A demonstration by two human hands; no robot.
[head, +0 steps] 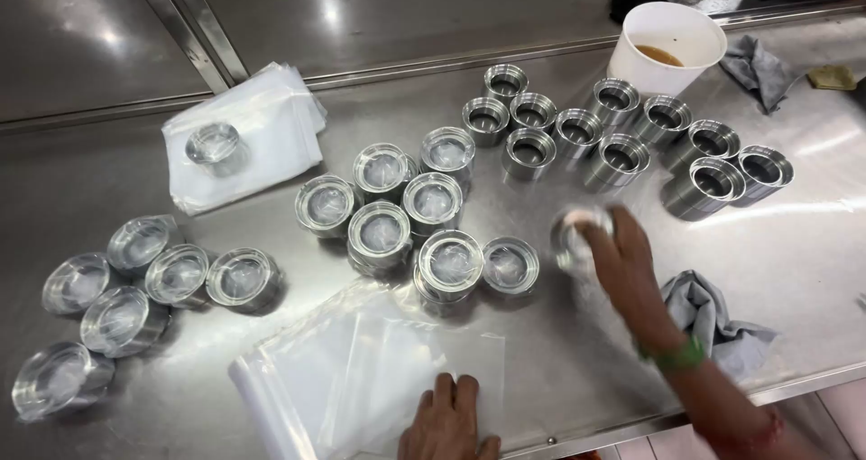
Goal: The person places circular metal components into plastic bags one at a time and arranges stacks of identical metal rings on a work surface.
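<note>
Far left of steel table (794, 271): bagged metal rings (135, 284) in a loose cluster. Nearer the centre, stack of clear plastic bags (361, 370) at the front edge; left hand (448, 424) rests flat on it, fingers curled, gripping nothing. Centre: wrapped rings (406, 209). Right hand (613, 257) clasps one metal ring (577, 239), blurred, just above the table. Behind: bare rings (622, 140), white cup (666, 50). Grey cloth (713, 320) beside the right wrist.

I see silver metal rings (622, 158) gleaming, a white cup (669, 45) holding brown liquid (660, 55), grey rags (713, 320), a green wristband (678, 356), clear bags (361, 379).
</note>
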